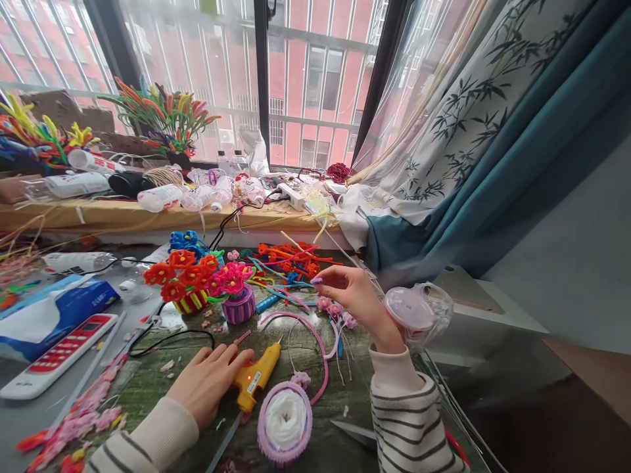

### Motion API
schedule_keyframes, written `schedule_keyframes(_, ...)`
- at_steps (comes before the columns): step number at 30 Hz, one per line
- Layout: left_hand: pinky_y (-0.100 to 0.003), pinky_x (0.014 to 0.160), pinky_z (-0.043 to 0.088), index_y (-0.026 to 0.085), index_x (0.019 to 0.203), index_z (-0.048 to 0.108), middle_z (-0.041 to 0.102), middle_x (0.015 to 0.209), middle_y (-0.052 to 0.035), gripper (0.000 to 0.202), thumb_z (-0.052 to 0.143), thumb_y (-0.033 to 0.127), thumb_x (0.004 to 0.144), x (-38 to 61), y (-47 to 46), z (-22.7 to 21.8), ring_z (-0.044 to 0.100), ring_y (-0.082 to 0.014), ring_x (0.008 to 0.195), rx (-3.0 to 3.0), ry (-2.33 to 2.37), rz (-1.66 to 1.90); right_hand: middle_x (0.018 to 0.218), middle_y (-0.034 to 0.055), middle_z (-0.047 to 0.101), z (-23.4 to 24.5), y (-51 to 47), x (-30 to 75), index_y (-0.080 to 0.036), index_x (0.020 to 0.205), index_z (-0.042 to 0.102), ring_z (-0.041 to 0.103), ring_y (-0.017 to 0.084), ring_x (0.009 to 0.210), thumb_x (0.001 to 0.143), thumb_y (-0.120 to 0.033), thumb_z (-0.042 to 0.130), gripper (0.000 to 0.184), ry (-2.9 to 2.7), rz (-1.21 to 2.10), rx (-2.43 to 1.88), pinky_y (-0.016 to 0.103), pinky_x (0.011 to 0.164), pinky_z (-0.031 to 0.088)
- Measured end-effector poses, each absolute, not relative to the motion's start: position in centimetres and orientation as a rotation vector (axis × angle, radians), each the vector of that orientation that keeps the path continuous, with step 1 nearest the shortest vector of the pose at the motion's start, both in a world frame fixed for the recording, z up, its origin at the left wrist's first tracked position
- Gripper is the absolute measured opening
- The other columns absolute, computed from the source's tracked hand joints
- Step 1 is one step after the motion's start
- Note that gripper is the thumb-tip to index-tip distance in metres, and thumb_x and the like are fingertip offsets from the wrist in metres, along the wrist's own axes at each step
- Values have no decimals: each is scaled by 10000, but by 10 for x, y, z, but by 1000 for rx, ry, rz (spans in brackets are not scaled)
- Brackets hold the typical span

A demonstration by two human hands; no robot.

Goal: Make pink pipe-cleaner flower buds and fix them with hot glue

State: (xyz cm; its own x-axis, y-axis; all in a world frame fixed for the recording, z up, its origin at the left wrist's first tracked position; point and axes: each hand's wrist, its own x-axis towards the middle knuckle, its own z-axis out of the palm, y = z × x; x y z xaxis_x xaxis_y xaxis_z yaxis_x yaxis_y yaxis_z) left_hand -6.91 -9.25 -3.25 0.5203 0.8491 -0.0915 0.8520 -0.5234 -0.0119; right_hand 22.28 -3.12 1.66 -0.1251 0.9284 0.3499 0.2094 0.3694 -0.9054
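Note:
My left hand rests on the green table beside a yellow glue gun, fingers together, thumb touching the gun's body. Reaching over the table, my right hand curls its fingers in a pinch near a pile of orange and coloured pipe cleaners; what it pinches is too small to name. Small pink pipe-cleaner flowers lie just under it. A pink-rimmed round piece with white filling sits in front of the glue gun. A pink pipe-cleaner loop lies between them.
Two pipe-cleaner flower pots, orange and pink, stand at centre. A red-and-white remote and blue pack lie left. A clear plastic tub sits at the right table edge. The cluttered windowsill holds bottles and flower arrangements.

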Motion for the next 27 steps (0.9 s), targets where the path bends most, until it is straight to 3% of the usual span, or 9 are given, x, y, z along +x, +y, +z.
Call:
schedule_keyframes(5,-448,944,443,237,1343,538,637,1271,-100,828,472,-82,581,-68,-83,-13,604,-293,1140,2742,1492,-278,812,64,752,17,-31,226,-170,825,742,704,198,746,731,-326,758,183,-1574,817,-1051,296,697,560)
schedule_keyframes(7,-438,921,450,241,1268,594,683,1166,-86,721,509,-69,623,-54,-68,1,622,-293,1095,2819,1397,-243,833,68,757,17,-31,226,-171,825,745,707,204,761,733,-290,749,151,-1571,812,-1057,303,712,563)
schedule_keyframes(10,-364,869,455,233,997,700,725,933,-54,347,550,13,773,-13,-39,14,661,-234,921,2962,1023,-100,859,72,762,18,-30,227,-176,836,750,710,212,779,747,-258,723,124,-1582,784,-1076,316,733,569)
schedule_keyframes(12,-327,834,452,240,942,713,732,908,-33,265,643,61,761,21,-22,12,654,-216,899,2994,656,-38,842,69,764,18,-31,228,-179,831,752,713,215,764,748,-255,717,118,-1576,738,-1103,316,718,575)
schedule_keyframes(17,-280,632,440,286,907,736,709,822,15,262,736,121,704,80,-11,-14,645,-181,790,2990,67,-79,781,62,758,22,-32,236,-175,811,747,707,211,703,737,-269,724,123,-1544,644,-1152,309,683,574)
schedule_keyframes(23,-278,530,368,263,645,687,656,739,32,251,890,205,511,91,-18,-40,610,-176,777,3011,-191,-116,787,68,754,23,-33,240,-169,826,741,701,206,702,751,-282,719,137,-1526,615,-1160,304,679,564)
schedule_keyframes(27,-295,580,371,236,597,632,644,748,20,203,832,210,619,88,-8,-36,576,-177,776,3067,-166,-17,810,69,751,24,-33,239,-171,839,737,697,200,707,763,-270,715,127,-1551,575,-1173,297,672,559)
